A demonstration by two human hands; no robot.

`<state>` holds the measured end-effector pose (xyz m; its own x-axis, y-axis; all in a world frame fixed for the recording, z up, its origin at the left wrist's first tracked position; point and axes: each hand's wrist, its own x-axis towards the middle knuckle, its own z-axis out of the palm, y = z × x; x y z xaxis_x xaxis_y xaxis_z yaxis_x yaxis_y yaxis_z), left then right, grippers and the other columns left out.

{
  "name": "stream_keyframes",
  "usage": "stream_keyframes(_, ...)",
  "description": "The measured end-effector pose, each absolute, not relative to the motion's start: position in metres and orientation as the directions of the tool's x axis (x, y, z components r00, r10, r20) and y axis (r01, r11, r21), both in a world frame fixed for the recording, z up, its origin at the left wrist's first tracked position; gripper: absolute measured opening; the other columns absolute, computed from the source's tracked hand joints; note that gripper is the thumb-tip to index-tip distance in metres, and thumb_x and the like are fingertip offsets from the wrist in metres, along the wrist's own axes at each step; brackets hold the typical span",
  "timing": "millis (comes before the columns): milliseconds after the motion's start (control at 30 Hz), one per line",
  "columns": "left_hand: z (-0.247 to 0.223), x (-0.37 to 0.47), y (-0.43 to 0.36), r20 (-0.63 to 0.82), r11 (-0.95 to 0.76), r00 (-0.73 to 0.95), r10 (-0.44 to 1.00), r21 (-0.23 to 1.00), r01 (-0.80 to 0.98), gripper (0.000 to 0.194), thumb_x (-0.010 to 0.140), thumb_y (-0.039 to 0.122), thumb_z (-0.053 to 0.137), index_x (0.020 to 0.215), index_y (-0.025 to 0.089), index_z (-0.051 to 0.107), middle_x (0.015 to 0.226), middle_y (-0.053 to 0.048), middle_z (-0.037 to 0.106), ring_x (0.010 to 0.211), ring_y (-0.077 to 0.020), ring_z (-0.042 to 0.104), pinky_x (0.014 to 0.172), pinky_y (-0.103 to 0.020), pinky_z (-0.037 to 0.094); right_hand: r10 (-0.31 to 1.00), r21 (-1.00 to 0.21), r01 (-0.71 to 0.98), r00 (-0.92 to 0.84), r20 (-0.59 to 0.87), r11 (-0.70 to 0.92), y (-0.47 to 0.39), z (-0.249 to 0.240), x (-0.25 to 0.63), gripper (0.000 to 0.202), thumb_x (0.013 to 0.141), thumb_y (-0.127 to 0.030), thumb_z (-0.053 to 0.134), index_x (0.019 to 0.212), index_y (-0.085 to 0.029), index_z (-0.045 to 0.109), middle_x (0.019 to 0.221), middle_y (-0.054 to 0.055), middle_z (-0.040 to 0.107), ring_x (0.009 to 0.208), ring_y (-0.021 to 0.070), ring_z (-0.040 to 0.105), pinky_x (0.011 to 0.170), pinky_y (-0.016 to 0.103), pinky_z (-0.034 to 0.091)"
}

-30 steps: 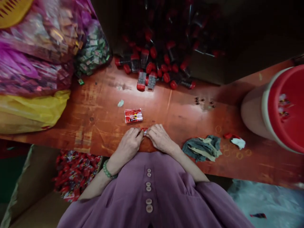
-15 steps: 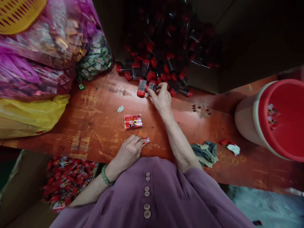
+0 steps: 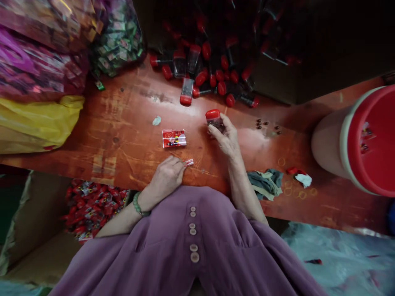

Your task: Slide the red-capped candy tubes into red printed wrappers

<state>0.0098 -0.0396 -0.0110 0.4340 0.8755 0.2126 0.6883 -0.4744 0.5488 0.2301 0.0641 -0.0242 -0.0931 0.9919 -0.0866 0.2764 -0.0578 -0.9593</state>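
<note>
Two hands are each occupied: the left hand [image 3: 168, 172], low over the table [image 3: 135, 119], pinches a small strip of film [image 3: 189, 162] by one end, while the right hand [image 3: 227, 137], farther out, curls thumb and fingers round a red-capped container [image 3: 212, 114], cap toward the far side. The step in hand seems to be bringing one container to one strip; the next move would probably call for lining the two up and, if the strip is a sleeve, opening its mouth. The left fingertips cover its end, so flat or tubular cannot be told, and the right fingers hide much of the container's body. Just beyond the left hand lies a red printed stack [image 3: 168, 139], touching neither hand. Farther out, more capped containers [image 3: 187, 90] lie before and inside a carton [image 3: 274, 80] whose depths sink into shadow. At lower left, red pieces [image 3: 95, 205] are partly masked by the left forearm [image 3: 119, 220]; the bucket [image 3: 327, 135] runs off the right edge.
</note>
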Motion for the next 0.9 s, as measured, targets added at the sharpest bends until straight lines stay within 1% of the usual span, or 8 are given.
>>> stream_keyframes(100, -0.013, 0.007, -0.038, 0.275, -0.398, 0.289, 0.917, 0.685, 0.610, 0.012, 0.086, 0.016, 0.065, 0.077, 0.016, 0.072, 0.074, -0.004, 0.072, 0.068, -0.0149, 0.064, 0.066, -0.028, 0.053, 0.970, -0.973, 0.121, -0.124, -0.211, -0.196, 0.030, -0.015, 0.237, 0.054, 0.081, -0.052, 0.068, 0.128, -0.028, 0.054, 0.103, 0.001, 0.062, 0.077, 0.0150, 0.059, 0.071, 0.033, 0.055)
stream_keyframes(200, -0.007, 0.006, -0.037, 0.216, -0.258, 0.143, 0.966, 0.847, 0.465, 0.005, 0.081, 0.019, 0.072, 0.078, 0.018, 0.075, 0.074, -0.002, 0.075, 0.068, -0.0128, 0.068, 0.066, -0.024, 0.054, 0.949, -0.964, -0.047, -0.194, -0.247, -0.261, 0.003, -0.005, 0.240, 0.053, 0.079, -0.044, 0.073, 0.127, -0.029, 0.056, 0.102, 0.000, 0.064, 0.072, 0.0114, 0.057, 0.066, 0.027, 0.054)
stream_keyframes(300, 0.001, 0.007, -0.035, 0.211, -0.226, 0.081, 0.974, 0.906, 0.357, 0.001, 0.079, 0.018, 0.075, 0.079, 0.018, 0.076, 0.074, -0.001, 0.075, 0.068, -0.0118, 0.069, 0.066, -0.023, 0.055, 0.931, -0.938, -0.156, -0.252, -0.264, -0.309, -0.017, 0.007, 0.243, 0.051, 0.079, -0.037, 0.074, 0.127, -0.030, 0.057, 0.100, -0.001, 0.064, 0.070, 0.0103, 0.055, 0.061, 0.024, 0.052)
stream_keyframes(400, 0.004, 0.006, -0.033, 0.344, -0.359, 0.107, 0.933, 0.865, 0.352, 0.003, 0.080, 0.019, 0.074, 0.082, 0.018, 0.076, 0.075, -0.001, 0.075, 0.068, -0.0107, 0.069, 0.065, -0.023, 0.056, 0.879, -0.890, -0.175, -0.323, -0.352, -0.421, -0.031, 0.019, 0.247, 0.047, 0.079, -0.038, 0.073, 0.124, -0.027, 0.062, 0.095, 0.001, 0.065, 0.062, 0.0092, 0.050, 0.054, 0.024, 0.046)
stream_keyframes(500, 0.005, 0.002, -0.033, 0.460, -0.496, 0.194, 0.867, 0.752, 0.434, 0.006, 0.084, 0.018, 0.069, 0.086, 0.019, 0.075, 0.080, -0.001, 0.076, 0.071, -0.0110, 0.068, 0.067, -0.025, 0.056, 0.785, -0.808, -0.187, -0.435, -0.441, -0.558, -0.038, 0.028, 0.250, 0.046, 0.081, -0.042, 0.069, 0.121, -0.021, 0.066, 0.077, 0.000, 0.061, 0.052, 0.0080, 0.043, 0.047, 0.023, 0.036)
stream_keyframes(600, 0.005, -0.001, -0.034, 0.490, -0.563, 0.283, 0.825, 0.660, 0.498, 0.010, 0.087, 0.018, 0.064, 0.088, 0.020, 0.074, 0.081, -0.002, 0.075, 0.074, -0.0120, 0.068, 0.070, -0.027, 0.056, 0.702, -0.748, -0.173, -0.524, -0.482, -0.641, -0.038, 0.032, 0.249, 0.045, 0.083, -0.038, 0.065, 0.123, -0.019, 0.066, 0.067, -0.003, 0.054, 0.049, 0.0071, 0.038, 0.045, 0.022, 0.029)
stream_keyframes(733, 0.007, -0.002, -0.035, 0.510, -0.625, 0.362, 0.781, 0.622, 0.473, 0.012, 0.089, 0.016, 0.061, 0.092, 0.021, 0.072, 0.082, -0.002, 0.074, 0.077, -0.0124, 0.067, 0.071, -0.027, 0.055, 0.632, -0.702, -0.156, -0.597, -0.493, -0.695, -0.034, 0.028, 0.244, 0.050, 0.085, -0.034, 0.062, 0.133, -0.022, 0.058, 0.063, -0.006, 0.045, 0.047, 0.0064, 0.034, 0.044, 0.020, 0.026)
stream_keyframes(900, 0.006, -0.001, -0.034, 0.572, -0.714, 0.427, 0.700, 0.568, 0.409, 0.017, 0.087, 0.010, 0.062, 0.100, 0.018, 0.068, 0.084, -0.004, 0.072, 0.079, -0.0129, 0.064, 0.070, -0.026, 0.053, 0.573, -0.648, -0.146, -0.637, -0.516, -0.747, -0.027, 0.020, 0.239, 0.047, 0.080, -0.036, 0.064, 0.123, -0.016, 0.063, 0.058, -0.007, 0.043, 0.044, 0.0054, 0.030, 0.041, 0.020, 0.021)
